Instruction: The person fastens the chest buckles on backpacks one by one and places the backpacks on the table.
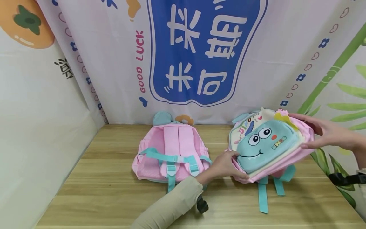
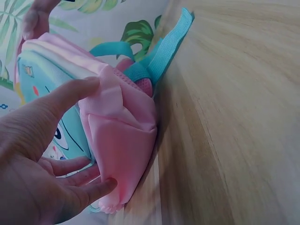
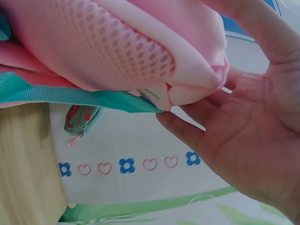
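Holding the cartoon-face backpack (image 1: 257, 154), head view: you had it in both hands over the right part of the table (image 1: 94, 187), tilted, its face pocket (image 1: 266, 143) turned upward.
Left corner, head view: your left hand (image 1: 226, 165) grasped the near left corner.
Right end, head view: your right hand (image 1: 328, 132) gripped the pink right end, thumb on the near side.
Aqua straps (image 1: 263, 197), head view: two ends stuck out on the near side, below the bag.
Second backpack (image 1: 155, 136), head view: it lay to the left, a gap between the two, shoulder straps up and chest buckle (image 1: 179, 159) fastened.
Backdrop (image 1: 120, 79), head view: printed cloth stood along the table's far edge.
Pink side panel (image 2: 124, 145), left wrist view: your left thumb pressed one edge, fingertips the other.
Mesh back (image 3: 126, 42), right wrist view: your right fingers curled around the corner beside it.
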A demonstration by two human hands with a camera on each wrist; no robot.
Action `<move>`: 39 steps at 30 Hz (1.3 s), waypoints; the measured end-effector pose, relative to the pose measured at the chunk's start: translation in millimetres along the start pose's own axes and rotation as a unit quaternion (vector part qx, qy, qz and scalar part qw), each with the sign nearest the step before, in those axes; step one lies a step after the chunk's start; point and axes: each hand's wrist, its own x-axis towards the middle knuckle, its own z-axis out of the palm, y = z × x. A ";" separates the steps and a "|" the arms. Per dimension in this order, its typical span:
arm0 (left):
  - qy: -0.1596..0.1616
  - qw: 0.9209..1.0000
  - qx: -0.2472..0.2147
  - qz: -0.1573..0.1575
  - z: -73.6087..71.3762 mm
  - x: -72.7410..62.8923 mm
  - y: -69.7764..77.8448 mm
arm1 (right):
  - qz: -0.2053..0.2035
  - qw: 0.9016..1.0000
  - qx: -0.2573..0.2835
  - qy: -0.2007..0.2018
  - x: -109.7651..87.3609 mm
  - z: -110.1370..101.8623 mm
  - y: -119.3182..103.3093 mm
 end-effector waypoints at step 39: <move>-0.049 0.990 -0.128 0.017 16.5 -0.3 5.8 | -0.055 0.990 -0.126 -0.026 68.3 13.1 -116.0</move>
